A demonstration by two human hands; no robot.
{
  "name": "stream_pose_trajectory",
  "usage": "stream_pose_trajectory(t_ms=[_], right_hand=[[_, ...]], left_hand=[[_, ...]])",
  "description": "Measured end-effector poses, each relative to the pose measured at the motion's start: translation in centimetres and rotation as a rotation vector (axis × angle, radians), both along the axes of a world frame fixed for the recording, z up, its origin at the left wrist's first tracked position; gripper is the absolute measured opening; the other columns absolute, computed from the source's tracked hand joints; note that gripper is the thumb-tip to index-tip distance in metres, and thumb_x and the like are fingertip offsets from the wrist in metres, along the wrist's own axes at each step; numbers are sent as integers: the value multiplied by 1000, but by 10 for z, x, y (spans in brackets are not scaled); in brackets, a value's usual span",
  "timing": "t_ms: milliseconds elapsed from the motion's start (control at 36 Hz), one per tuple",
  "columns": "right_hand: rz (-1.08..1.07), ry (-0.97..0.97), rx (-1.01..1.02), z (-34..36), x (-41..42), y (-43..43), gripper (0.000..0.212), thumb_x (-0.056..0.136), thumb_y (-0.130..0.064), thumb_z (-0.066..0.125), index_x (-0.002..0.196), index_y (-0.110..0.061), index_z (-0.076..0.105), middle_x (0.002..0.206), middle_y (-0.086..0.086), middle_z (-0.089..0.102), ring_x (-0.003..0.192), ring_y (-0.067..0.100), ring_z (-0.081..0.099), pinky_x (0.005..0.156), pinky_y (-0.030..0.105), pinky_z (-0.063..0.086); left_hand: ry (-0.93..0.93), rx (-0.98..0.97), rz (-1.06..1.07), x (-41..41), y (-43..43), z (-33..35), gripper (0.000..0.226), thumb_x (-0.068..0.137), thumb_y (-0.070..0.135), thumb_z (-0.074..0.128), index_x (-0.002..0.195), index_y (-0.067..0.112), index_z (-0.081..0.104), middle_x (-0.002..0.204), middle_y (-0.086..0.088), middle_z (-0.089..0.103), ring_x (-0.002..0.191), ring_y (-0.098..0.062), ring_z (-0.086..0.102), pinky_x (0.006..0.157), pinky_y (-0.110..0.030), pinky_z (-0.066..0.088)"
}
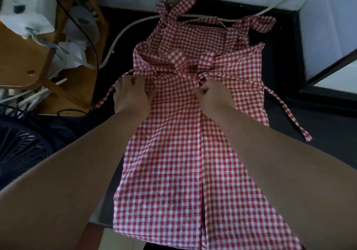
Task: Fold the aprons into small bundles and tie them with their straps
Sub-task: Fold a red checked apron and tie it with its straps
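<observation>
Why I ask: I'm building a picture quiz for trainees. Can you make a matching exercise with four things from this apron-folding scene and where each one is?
Things:
1. left hand
2. right hand
3. white cable
4. loose strap

Places:
a. trails off the apron's right edge across the dark surface
b. grips the apron's left edge
c. pinches the apron near its middle
d. curves past the apron's far end

Pairs: 1-b, 2-c, 3-d, 4-a
</observation>
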State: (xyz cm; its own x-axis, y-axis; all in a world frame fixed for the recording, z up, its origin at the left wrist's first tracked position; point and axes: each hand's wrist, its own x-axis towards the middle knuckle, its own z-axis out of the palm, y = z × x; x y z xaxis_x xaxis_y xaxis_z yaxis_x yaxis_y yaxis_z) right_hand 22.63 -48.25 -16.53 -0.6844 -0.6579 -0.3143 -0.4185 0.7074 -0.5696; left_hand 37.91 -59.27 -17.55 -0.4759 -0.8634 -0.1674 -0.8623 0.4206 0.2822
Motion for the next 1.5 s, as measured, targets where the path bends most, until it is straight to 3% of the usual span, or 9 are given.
stream_pose_trajectory(t_ms=[361,556,722,833,1028,1250,1333,1417,1500], right_hand=[[135,-73,-107,7,1,18,37,93,-48,51,115,-19,45,97,-8,58,85,12,55,67,24,39],[207,132,-180,21,20,59,25,98,-22,48,116,-10,61,111,4,65,101,19,61,86,22,44],[342,113,217,28,37,108,27,97,-27,45,113,-13,62,115,5,62,101,21,58,90,33,48],[477,67,449,29,54,134,63,97,-44,44,151,-26,19,159,9,11,142,30,25,116,42,25],[530,20,587,4,60,156,91,87,-73,31,144,-35,-29,151,7,-37,142,33,-26,112,51,-17],[374,151,379,-6,14,112,91,85,-74,34,149,-33,-17,157,9,-24,146,29,-15,116,45,-12],[255,327,225,1,9,101,70,93,-56,45,149,-24,19,156,13,14,143,31,18,116,42,14],[201,366,146,7,14,107,29,96,-42,46,108,-18,56,109,1,58,102,23,56,83,34,46],[262,159,210,1,26,122,26,92,-47,52,83,-22,53,85,-6,57,80,14,56,66,27,43]], left_hand=[[205,72,384,-28,-21,10,50,105,37,27,146,8,32,148,-14,38,133,-29,39,108,-38,32],[210,-31,19,-1,34,26,45,98,30,46,141,17,43,144,-14,38,130,-35,35,104,-48,35],[-12,145,-154,46,100,29,23,95,33,46,107,27,65,127,-2,52,117,-28,45,93,-44,47],[-206,255,-178,77,133,30,55,97,45,45,149,33,31,158,2,16,142,-28,18,113,-45,27],[-370,330,-322,80,157,9,89,91,69,30,148,29,-25,151,-5,-40,141,-28,-32,117,-48,-12],[-314,239,-296,25,104,-3,88,88,75,22,148,30,-25,153,-5,-37,142,-28,-30,116,-52,-11],[-291,217,-284,3,85,-2,88,88,74,23,150,30,-21,155,-6,-33,143,-29,-27,115,-53,-11],[-300,154,-223,-11,84,0,86,88,74,24,152,30,-13,157,-10,-28,145,-31,-23,115,-54,-12],[-222,-3,-82,-14,100,5,80,92,66,35,153,23,7,158,-15,-3,144,-35,4,116,-50,7]])
